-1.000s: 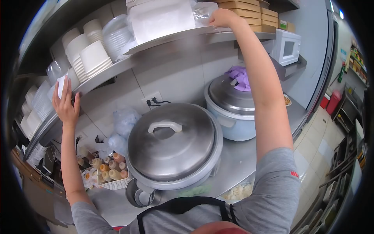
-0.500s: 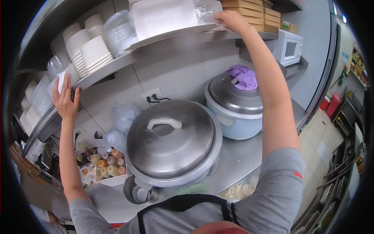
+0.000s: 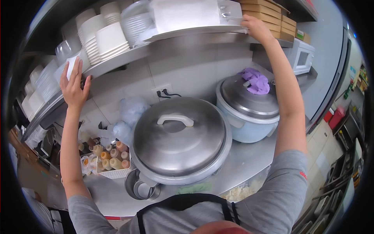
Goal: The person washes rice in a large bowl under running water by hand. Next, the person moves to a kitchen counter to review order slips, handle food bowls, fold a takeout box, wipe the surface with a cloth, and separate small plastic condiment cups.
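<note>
My left hand point(image 3: 74, 86) is raised to the shelf edge at the left, fingers stretched out and thumb apart. A small white piece like paper or card point(image 3: 71, 68) shows behind its fingers; I cannot tell whether it is attached to the shelf. At the upper right, my right hand point(image 3: 259, 29) has its fingers curled at the right end of a flat white sheet point(image 3: 194, 30), which sticks out over the shelf edge. Above this sheet lie a white paper-like block point(image 3: 185, 12) and clear plastic packaging point(image 3: 230, 11). The fingertips are partly hidden.
Stacked white bowls point(image 3: 111, 39), clear lids point(image 3: 136, 24) and brown boxes point(image 3: 260, 17) fill the shelf point(image 3: 113, 64). Below stand a large lidded pot point(image 3: 181, 144), a blue-white cooker point(image 3: 247, 130) with a purple cloth point(image 3: 255, 80), a basket of sauce bottles point(image 3: 113, 173) and metal containers point(image 3: 136, 189).
The whole view has shifted, so the shelf and pots appear farther right. Both hands stay at about the same places on the shelf.
</note>
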Motion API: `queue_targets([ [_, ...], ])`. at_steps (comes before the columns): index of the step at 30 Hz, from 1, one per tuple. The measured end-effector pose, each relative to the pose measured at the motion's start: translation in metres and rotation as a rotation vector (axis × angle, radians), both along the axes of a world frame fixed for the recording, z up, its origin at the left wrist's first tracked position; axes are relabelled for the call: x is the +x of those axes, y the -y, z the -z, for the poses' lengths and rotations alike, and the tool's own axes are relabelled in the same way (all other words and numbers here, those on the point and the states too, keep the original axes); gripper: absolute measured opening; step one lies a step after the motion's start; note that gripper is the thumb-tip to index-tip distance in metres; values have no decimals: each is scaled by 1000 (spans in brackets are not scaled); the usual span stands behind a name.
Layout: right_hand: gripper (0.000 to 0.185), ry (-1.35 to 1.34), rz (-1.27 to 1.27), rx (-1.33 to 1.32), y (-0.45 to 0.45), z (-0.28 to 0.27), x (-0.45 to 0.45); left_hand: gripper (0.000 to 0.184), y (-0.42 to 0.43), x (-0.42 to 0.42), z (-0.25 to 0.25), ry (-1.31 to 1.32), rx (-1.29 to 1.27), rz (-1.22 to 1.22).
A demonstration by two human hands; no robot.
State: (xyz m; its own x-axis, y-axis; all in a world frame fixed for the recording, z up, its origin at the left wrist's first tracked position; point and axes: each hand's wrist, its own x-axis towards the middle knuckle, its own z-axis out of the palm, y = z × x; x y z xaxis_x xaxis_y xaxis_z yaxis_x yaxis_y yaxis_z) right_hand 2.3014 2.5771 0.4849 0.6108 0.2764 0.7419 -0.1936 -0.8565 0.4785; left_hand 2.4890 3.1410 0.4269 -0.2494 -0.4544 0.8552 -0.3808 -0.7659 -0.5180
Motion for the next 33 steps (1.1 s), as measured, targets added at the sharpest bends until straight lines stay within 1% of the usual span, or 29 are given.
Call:
queue_targets([
  [2,19,21,-21,96,-9,-4,4,46,-1,0,0,-6,-5,7],
  [4,18,-18,-3,116,10,-3,28,46,-1,-3,-2,-39,0,21],
  [5,17,-51,28,142,3,-5,34,46,-1,-3,-2,-41,-7,10],
  [7,18,-42,31,116,-8,1,37,47,-1,-3,-2,-55,-9,65],
  [9,19,-32,45,92,-19,2,42,47,-1,-2,-2,-56,-16,68],
  [11,21,-4,-137,137,-25,3,53,47,1,-2,-1,-32,-25,81],
  [12,21,-4,-131,137,-19,3,61,47,0,-2,-1,-33,-24,87],
  [14,13,81,-274,72,-8,3,72,47,0,-1,0,-28,-47,44],
  [15,13,83,-259,74,-20,-4,59,47,0,0,0,-28,-43,59],
  [17,17,-156,184,182,-53,-29,24,48,0,0,1,-34,-69,43],
  [18,17,-59,255,225,-50,-33,19,47,0,-1,1,-22,-74,29],
  [19,17,-55,259,223,-56,-37,14,47,0,0,1,-20,-77,34],
  [21,24,-206,296,430,-69,-42,9,46,-2,1,0,10,-57,64],
  [22,24,-208,294,430,-69,-39,14,46,-4,1,0,9,-56,61],
  [24,31,-345,334,311,-68,-30,24,45,-4,1,1,11,-49,57],
  [25,31,-346,334,310,-64,-29,25,45,-4,1,1,10,-49,56],
  [27,27,-265,389,335,-69,-28,21,45,-4,0,1,20,-41,51],
  [28,27,-266,388,334,-63,-28,26,45,-4,0,0,19,-42,51],
  [30,24,-125,308,191,-41,-25,38,44,-4,-1,1,22,-26,14],
  [31,24,-128,312,189,-33,-24,39,44,-4,0,2,18,-28,18],
  [33,21,-44,156,212,-28,-22,37,44,-5,3,2,29,-24,18],
])
